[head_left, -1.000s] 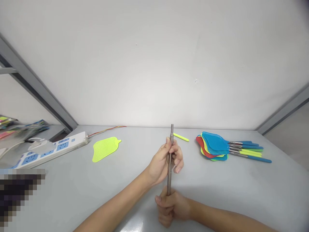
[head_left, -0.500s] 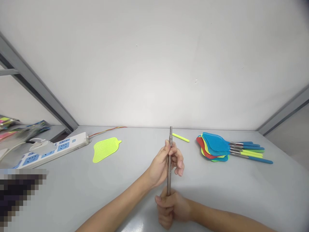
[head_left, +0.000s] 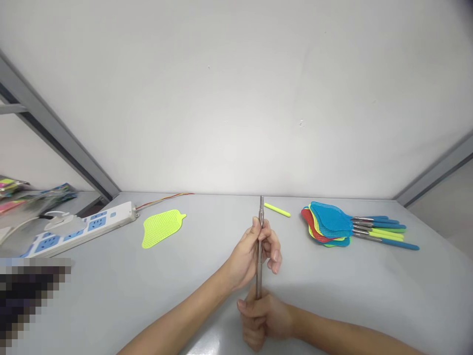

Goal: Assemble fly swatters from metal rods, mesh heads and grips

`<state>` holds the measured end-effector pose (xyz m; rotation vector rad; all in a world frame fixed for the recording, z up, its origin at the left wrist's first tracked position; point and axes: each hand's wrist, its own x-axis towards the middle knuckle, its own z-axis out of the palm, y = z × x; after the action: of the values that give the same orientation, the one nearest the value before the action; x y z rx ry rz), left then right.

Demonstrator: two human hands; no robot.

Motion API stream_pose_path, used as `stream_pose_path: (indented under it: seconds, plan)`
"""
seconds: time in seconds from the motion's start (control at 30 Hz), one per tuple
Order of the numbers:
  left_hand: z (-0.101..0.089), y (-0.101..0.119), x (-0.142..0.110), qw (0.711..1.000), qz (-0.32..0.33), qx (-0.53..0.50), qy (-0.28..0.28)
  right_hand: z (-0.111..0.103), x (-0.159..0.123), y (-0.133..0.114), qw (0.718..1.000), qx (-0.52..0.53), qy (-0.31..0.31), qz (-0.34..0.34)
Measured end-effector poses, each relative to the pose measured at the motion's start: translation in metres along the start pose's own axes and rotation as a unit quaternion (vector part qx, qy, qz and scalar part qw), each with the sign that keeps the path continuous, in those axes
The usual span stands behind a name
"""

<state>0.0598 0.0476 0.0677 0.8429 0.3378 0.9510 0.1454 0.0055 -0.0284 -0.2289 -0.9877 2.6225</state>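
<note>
Between my two hands stands a metal telescopic rod (head_left: 259, 266), nearly upright with its narrower tip at the top. My left hand (head_left: 254, 251) pinches the upper part between thumb and fingers, the other fingers curled loosely behind. Lower down, my right hand (head_left: 262, 318) is wrapped in a fist around the rod's bottom end, which it hides. Just beyond the rod's tip lies a yellow-green handle sleeve (head_left: 277, 209). Off to the left, a yellow-green perforated fly swatter head (head_left: 162, 229) rests flat on the table.
A stack of fly swatters (head_left: 328, 222) in blue, red and yellow-green lies on the right, handles pointing right. On the left are a white power strip (head_left: 88, 229) with a plug in it and thin coloured wires (head_left: 162, 198). A pale wall (head_left: 236, 98) rises behind the grey table (head_left: 111, 296).
The rod's tip sits very slightly lower. Both hands keep the same holds, and the things on the table stay put.
</note>
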Motion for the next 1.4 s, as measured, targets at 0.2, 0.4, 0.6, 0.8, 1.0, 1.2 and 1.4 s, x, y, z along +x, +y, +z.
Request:
stream_pose_path:
  seconds: [0.2, 0.4, 0.6, 0.8, 1.0, 1.2, 1.4]
  plan:
    - [-0.005, -0.004, -0.001, 1.000, -0.001, -0.004, 0.007, 0.000, 0.001, 0.000, 1.000, 0.004, -0.008, 0.012]
    - [-0.007, -0.006, -0.003, 1.000, -0.004, -0.007, 0.014, -0.001, 0.002, -0.002, 1.000, 0.008, -0.012, 0.019]
    - [-0.005, -0.010, -0.006, 1.000, -0.003, -0.013, 0.023, -0.003, 0.001, 0.000, 0.999, 0.012, -0.017, 0.032]
    - [-0.004, -0.013, -0.010, 0.999, -0.001, -0.019, 0.033, -0.004, 0.002, 0.004, 0.999, 0.014, -0.013, 0.033]
    - [-0.004, -0.015, -0.013, 0.999, -0.012, 0.003, 0.035, 0.001, 0.003, 0.001, 0.999, 0.014, 0.001, 0.030]
    - [-0.004, -0.017, -0.018, 0.999, -0.013, 0.030, 0.038, 0.001, 0.003, 0.000, 0.999, 0.014, 0.011, 0.029]
    - [-0.005, -0.019, -0.022, 0.998, -0.022, 0.057, 0.032, 0.001, 0.002, 0.000, 0.999, 0.016, 0.026, 0.027]
